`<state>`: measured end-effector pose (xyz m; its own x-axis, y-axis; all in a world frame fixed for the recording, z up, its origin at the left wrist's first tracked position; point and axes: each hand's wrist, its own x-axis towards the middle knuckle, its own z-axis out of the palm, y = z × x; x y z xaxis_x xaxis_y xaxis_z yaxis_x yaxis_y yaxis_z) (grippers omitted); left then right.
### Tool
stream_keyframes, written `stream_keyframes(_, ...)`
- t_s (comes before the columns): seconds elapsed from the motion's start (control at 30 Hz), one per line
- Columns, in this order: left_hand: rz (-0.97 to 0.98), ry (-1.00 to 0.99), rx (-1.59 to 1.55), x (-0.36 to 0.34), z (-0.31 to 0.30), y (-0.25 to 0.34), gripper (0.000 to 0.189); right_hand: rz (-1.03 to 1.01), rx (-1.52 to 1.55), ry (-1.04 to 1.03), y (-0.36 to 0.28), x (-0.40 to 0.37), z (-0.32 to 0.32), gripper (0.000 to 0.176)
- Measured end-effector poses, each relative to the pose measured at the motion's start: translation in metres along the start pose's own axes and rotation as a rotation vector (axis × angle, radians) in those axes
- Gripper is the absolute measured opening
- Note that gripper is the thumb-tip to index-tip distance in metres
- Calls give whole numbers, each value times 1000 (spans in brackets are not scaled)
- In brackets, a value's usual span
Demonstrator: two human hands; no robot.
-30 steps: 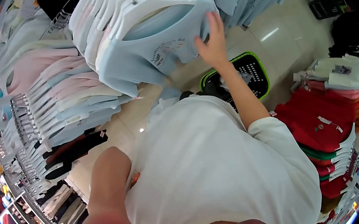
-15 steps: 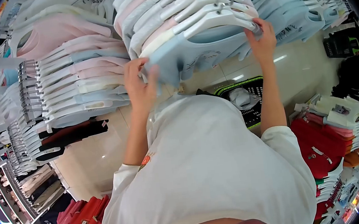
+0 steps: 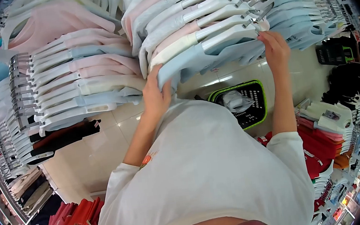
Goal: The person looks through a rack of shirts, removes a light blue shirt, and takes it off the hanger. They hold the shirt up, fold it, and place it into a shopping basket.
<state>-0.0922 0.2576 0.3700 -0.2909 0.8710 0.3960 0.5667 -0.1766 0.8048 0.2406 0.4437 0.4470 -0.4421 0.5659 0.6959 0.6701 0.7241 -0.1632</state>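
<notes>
The person's left hand (image 3: 157, 96) clamps the sleeve of the light-blue cotton T-shirt (image 3: 188, 61). The right hand (image 3: 276, 50) has its fingers curled shut on the white plastic hanger (image 3: 229, 35).

Fingers (image 3: 154, 82) of the left hand (image 3: 156, 98) partly behind the blue shirt (image 3: 191, 55); green-rimmed basket (image 3: 263, 98) half behind the torso (image 3: 204, 167).

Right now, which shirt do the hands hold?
The frontmost light blue shirt: left hand on its side, right hand at its shoulder; cream and pink shirts hang behind.
</notes>
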Motion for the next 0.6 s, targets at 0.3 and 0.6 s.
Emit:
stream_keyframes(0.3, 124, 10, -224, 14, -22, -3, 40, 571, 239, 155, -12, -45, 12, 38)
stream_keyframes(0.6, 54, 95, -411, 36, -10, -15, 31, 622, 194, -17, -18, -39, 5, 46)
